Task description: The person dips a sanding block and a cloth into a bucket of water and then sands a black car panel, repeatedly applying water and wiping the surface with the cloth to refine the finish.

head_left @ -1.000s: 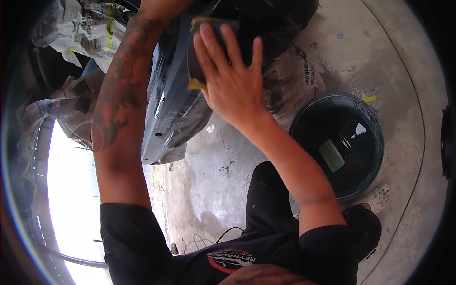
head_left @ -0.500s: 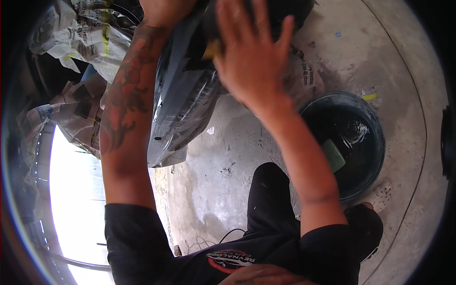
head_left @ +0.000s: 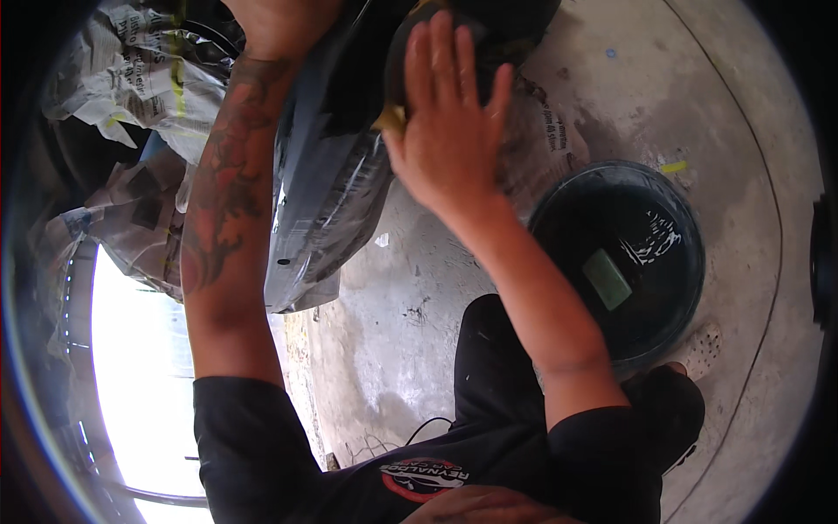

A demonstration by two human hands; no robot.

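Note:
My left hand point(head_left: 284, 19) is at the top edge on the black glossy vehicle panel point(head_left: 323, 175), its fingertips cut off by the frame. My right hand point(head_left: 449, 144) lies with long, straightened fingers over a dark sanding pad point(head_left: 397, 65) with yellowish edges, pressed against the upper part of the panel, the thumb at the pad's lower corner. The wet-looking panel curves down toward the floor, with a small dark hole near its lower end.
Crumpled newspaper masking point(head_left: 140, 70) covers parts at the upper left. A dark round tub of water point(head_left: 690, 218) stands on the concrete floor at right, a pale green block point(head_left: 607, 278) in it. A perforated clog point(head_left: 703, 349) and my bent knees are below; bright light enters at left.
My right hand and the pad moved up and rightward along the panel, then slightly back down and left. My left arm has shifted only slightly.

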